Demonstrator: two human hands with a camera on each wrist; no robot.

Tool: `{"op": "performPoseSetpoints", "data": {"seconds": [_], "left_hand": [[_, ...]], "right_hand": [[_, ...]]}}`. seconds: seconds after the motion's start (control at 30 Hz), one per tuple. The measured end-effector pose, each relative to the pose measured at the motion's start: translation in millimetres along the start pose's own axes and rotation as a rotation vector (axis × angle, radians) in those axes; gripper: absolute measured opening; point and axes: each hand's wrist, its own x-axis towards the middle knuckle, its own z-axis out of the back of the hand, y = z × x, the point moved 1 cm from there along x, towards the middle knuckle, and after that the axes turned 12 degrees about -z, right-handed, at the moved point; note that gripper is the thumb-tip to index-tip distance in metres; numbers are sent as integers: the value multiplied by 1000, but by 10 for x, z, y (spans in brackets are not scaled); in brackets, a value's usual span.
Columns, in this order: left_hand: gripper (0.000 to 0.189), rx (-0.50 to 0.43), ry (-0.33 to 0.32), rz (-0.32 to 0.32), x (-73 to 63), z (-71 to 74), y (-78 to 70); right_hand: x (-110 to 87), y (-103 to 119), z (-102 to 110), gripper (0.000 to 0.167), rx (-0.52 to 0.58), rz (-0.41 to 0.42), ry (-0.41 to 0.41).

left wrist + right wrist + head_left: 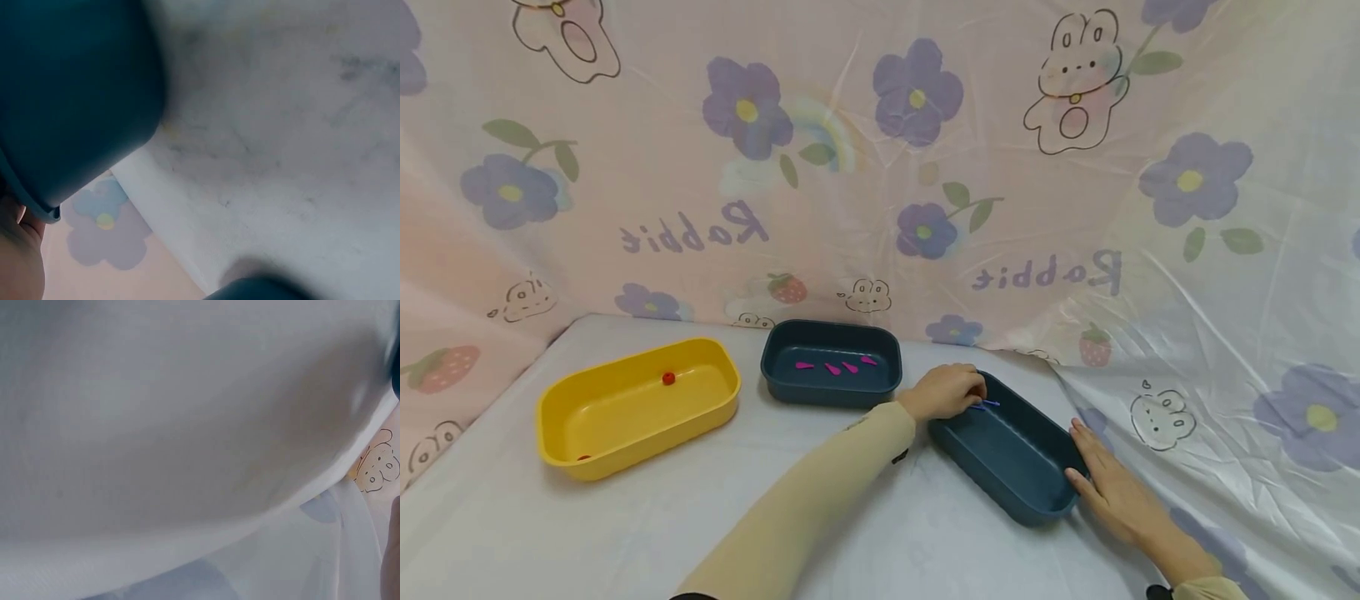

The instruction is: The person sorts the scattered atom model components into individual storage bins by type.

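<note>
My left hand [945,392] reaches over the far end of the right-hand dark blue tray [1000,454], its fingers bent down inside the rim. Small thin blue pieces [991,403] show right at its fingertips; I cannot tell whether one is pinched. In the left wrist view, part of this hand [22,253] appears at the rim of the tray [75,94]. With fingers extended, my right hand [1112,487] rests along the tray's near right end. The right wrist view catches only a bit of this hand [391,556] and a dark tray corner [396,375].
Another dark blue tray [831,395] at the back middle holds several magenta teardrop-shaped pieces [850,367]. To the left stands a yellow tray [640,446] with a red bead-like piece [668,378] and another red piece [584,457]. A printed cloth [850,192] hangs behind the white tabletop [820,442].
</note>
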Motion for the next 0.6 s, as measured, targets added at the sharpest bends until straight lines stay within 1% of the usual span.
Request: {"op": "performPoseSetpoints", "data": {"seconds": [0.27,0.43,0.6], "left_hand": [[15,-4,0,18,4,-16,-10],[16,-2,-6,20,3,-45,13],[18,-26,-4,25,-41,-43,4]], "right_hand": [[3,11,5,68,-5,6,-5],[7,3,2,68,-7,4,-4],[7,5,6,68,-6,3,-3]]}}
